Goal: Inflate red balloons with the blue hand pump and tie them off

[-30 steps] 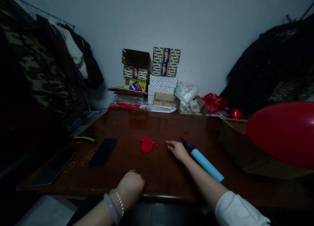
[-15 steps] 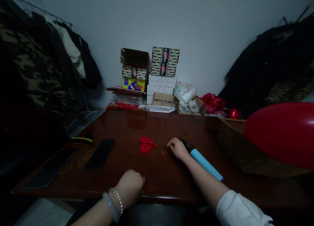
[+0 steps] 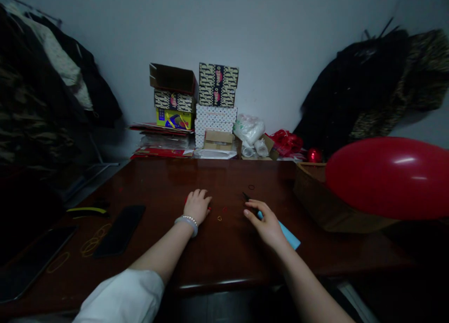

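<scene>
My left hand (image 3: 197, 206) lies over a limp red balloon (image 3: 185, 200), with its fingers stretched and spread apart. Most of the balloon is hidden beneath the palm. My right hand (image 3: 264, 222) hovers over a light blue tool (image 3: 290, 237) with a tapered black tip, probably a hand balloon pump; thumb and fingers are apart and hold nothing. Between the hands lies a tiny yellow rubber band (image 3: 219, 218). A small red scrap (image 3: 224, 209) is just beyond it. Farther back rests a dark rubber band (image 3: 251, 187).
On the left of the brown table (image 3: 168, 262) are two dark phone-like slabs, the nearer-to-middle one (image 3: 121, 231), yellow rubber bands (image 3: 93, 242) and a yellow-black tool (image 3: 87, 212). At right, an inflated red balloon (image 3: 386, 178) rests on a box (image 3: 312, 197). Cartons (image 3: 215, 119) stand behind.
My left hand has moved forward from the table's front edge onto the red balloon, unfolding its fingers. My right hand has turned, thumb up, over the blue tool. The view has swung right.
</scene>
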Tool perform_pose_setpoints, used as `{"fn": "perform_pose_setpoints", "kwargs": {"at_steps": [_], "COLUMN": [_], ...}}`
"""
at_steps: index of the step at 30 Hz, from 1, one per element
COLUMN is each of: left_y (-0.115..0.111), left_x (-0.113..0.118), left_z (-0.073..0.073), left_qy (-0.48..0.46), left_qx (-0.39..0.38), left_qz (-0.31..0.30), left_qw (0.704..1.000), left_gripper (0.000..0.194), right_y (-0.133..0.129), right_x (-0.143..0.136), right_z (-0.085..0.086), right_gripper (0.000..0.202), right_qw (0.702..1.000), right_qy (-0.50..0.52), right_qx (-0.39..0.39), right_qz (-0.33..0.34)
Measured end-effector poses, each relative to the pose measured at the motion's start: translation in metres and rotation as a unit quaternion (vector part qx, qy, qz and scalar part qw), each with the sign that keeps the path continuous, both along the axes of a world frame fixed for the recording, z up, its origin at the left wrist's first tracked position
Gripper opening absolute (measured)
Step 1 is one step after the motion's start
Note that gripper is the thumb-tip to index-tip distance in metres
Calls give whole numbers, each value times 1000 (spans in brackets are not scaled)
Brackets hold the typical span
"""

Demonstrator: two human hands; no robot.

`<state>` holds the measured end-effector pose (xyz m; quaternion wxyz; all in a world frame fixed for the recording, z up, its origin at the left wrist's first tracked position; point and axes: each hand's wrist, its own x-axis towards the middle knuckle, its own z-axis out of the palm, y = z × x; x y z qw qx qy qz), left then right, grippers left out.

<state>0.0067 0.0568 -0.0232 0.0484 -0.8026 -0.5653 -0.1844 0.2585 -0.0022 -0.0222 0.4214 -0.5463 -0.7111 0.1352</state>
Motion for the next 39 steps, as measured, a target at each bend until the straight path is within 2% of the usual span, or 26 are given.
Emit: {"fn": "perform_pose_setpoints", "kwargs": {"at_steps": [4,7,9,10,11,12,15,18,24,26,27,28,30,34,39], "left_y": [17,24,30,33,36,38,41,33,-3,-15,-20,-24,-31,-38,-36], "left_x": [13,7,-3,-9,-16,-22,-39,-48,-37,-28,-22,-17,-8,5,2], "left_z": [-12,-10,-4,-1,3,6,17,28,54,59,59,59,55,44,38], "left_qy": [-27,-59,-140,-272,-419,-463,-547,-634,-749,-825,-845,-858,-868,-889,-912], "left_qx": [6,24,23,-2,-43,-66,-102,-126,-191,-224,-221,-205,-184,-185,-192], "left_qz": [-15,13,55,88,122,135,145,136,60,26,24,28,40,51,28], "left_qw": [1000,998,988,958,899,874,818,751,632,518,486,469,460,416,362], "left_gripper": [10,7,5,6,10,13,14,17,11,14,17,14,5,13,21], "right_y": [0,1,3,4,6,7,10,11,9,10,10,11,12,13,2], "right_x": [5,10,17,22,27,34,58,80,93,91,90,89,87,81,51], "right_z": [-18,-20,-16,-13,-10,-7,1,4,-1,-2,-3,-5,-8,-10,3], "right_gripper": [25,26,29,31,33,37,45,51,60,58,56,54,51,49,48], "right_qw": [999,998,997,995,992,986,960,948,916,909,907,904,901,905,949], "right_qy": [-29,-47,-67,-83,-112,-148,-232,-252,-287,-292,-294,-295,-295,-283,-249], "right_qx": [-16,-24,-27,-31,-37,-48,-120,-156,-236,-251,-257,-262,-272,-274,-167], "right_qz": [-34,-36,-38,-42,-49,-60,-100,-120,-153,-158,-160,-162,-167,-159,-98]}}
